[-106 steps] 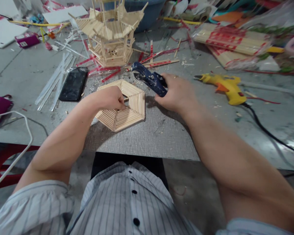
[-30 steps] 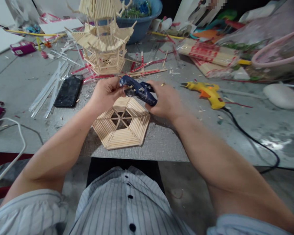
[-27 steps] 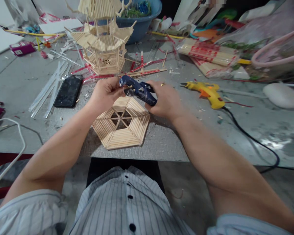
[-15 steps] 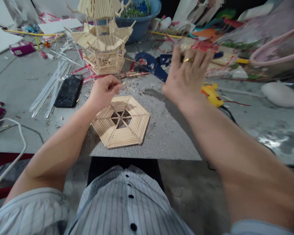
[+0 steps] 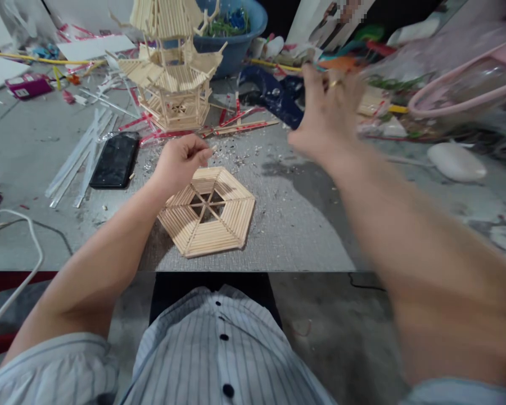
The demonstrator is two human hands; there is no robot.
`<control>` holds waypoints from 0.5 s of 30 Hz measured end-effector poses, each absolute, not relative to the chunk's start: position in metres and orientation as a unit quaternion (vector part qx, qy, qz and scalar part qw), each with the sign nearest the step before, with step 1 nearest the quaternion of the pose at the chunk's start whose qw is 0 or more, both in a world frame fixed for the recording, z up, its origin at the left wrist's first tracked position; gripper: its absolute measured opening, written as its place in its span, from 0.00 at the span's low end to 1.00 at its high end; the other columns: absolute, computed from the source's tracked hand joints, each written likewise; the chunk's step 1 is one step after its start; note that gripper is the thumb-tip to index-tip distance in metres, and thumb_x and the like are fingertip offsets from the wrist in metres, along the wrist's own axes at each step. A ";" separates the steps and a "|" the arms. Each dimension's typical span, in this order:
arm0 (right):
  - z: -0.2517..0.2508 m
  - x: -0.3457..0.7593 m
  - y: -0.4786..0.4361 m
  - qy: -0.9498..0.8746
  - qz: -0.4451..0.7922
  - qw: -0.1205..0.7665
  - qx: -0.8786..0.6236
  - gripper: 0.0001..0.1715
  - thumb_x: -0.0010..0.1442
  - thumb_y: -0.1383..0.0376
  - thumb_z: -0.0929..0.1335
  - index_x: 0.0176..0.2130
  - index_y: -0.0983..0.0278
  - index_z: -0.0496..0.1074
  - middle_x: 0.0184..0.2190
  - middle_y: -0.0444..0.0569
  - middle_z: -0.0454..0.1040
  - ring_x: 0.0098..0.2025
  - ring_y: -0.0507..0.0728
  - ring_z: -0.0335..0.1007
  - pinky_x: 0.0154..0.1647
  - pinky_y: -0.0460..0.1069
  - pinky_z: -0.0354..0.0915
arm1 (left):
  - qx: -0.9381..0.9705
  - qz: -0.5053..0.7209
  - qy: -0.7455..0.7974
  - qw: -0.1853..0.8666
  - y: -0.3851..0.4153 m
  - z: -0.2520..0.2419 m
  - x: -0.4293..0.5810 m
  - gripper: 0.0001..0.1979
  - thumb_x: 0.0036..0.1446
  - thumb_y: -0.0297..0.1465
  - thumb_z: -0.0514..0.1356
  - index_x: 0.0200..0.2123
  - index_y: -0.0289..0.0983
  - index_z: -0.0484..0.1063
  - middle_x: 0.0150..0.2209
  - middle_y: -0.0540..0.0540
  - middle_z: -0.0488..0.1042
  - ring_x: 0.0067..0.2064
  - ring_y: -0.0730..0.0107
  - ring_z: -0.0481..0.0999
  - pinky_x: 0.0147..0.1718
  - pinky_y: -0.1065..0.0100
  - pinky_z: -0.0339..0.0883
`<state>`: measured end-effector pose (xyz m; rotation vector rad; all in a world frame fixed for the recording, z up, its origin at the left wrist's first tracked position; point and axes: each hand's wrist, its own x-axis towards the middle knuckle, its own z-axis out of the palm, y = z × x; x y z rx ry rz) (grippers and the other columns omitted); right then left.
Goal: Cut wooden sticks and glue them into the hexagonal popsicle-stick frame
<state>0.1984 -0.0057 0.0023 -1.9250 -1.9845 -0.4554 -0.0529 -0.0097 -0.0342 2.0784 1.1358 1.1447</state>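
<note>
Wood hexagon (image 5: 206, 232) flat on counter (image 5: 295, 236), nr front edge | L hand (image 5: 181, 160) by its far-L side, pinching stick bit (image 5: 213, 148) | R hand (image 5: 331, 112) blurred, fingers spread, overlapping blue cutter (image 5: 274, 95); can't tell if gripping | pagoda (image 5: 172, 79) behind, phone (image 5: 116, 160) to L, strips (image 5: 82, 154) L of phone

The white label (image 5: 22, 93) on the purple object (image 5: 36, 84) lying at the far left is showing marks too small for reading, and no other text is appearing legibly.
</note>
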 end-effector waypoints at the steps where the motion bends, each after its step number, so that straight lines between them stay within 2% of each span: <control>1: -0.007 0.198 -0.009 -0.703 -0.118 0.200 -0.672 0.49 0.46 0.71 0.67 0.66 0.70 0.52 0.59 0.64 0.64 0.60 0.71 0.60 0.61 0.67 0.56 | 0.758 0.430 0.407 0.272 -0.011 -0.034 -0.052 0.07 0.53 0.25 0.59 0.24 0.36 0.68 0.20 0.53 0.68 0.22 0.80 0.61 0.25 0.72 0.55; 4: -0.033 0.193 -0.019 -0.767 -0.038 0.256 -0.587 0.44 0.45 0.69 0.65 0.63 0.64 0.58 0.57 0.56 0.69 0.58 0.67 0.65 0.57 0.63 0.63 | 0.743 0.448 0.379 0.322 -0.012 -0.035 -0.051 0.08 0.54 0.27 0.60 0.23 0.37 0.67 0.20 0.53 0.67 0.22 0.80 0.62 0.24 0.73 0.57; 8: -0.049 0.183 -0.032 -0.818 -0.004 0.234 -0.526 0.43 0.47 0.68 0.66 0.62 0.54 0.59 0.53 0.52 0.72 0.54 0.68 0.68 0.48 0.64 0.66 | 0.742 0.453 0.355 0.345 -0.011 -0.039 -0.051 0.11 0.54 0.35 0.63 0.23 0.38 0.67 0.18 0.53 0.66 0.22 0.78 0.63 0.22 0.73 0.57; 11: -0.051 0.178 -0.037 -0.827 -0.003 0.211 -0.522 0.42 0.47 0.67 0.67 0.61 0.54 0.59 0.53 0.54 0.72 0.54 0.69 0.67 0.48 0.64 0.65 | 0.744 0.456 0.350 0.339 -0.011 -0.043 -0.050 0.14 0.53 0.38 0.64 0.22 0.38 0.67 0.19 0.53 0.66 0.23 0.78 0.63 0.22 0.73 0.56; 15: -0.052 0.176 -0.041 -0.831 0.000 0.199 -0.520 0.41 0.47 0.67 0.68 0.61 0.56 0.60 0.51 0.56 0.72 0.54 0.70 0.67 0.48 0.64 0.65 | 0.745 0.451 0.350 0.345 -0.015 -0.045 -0.047 0.12 0.54 0.37 0.64 0.24 0.37 0.69 0.22 0.51 0.68 0.27 0.76 0.68 0.26 0.72 0.62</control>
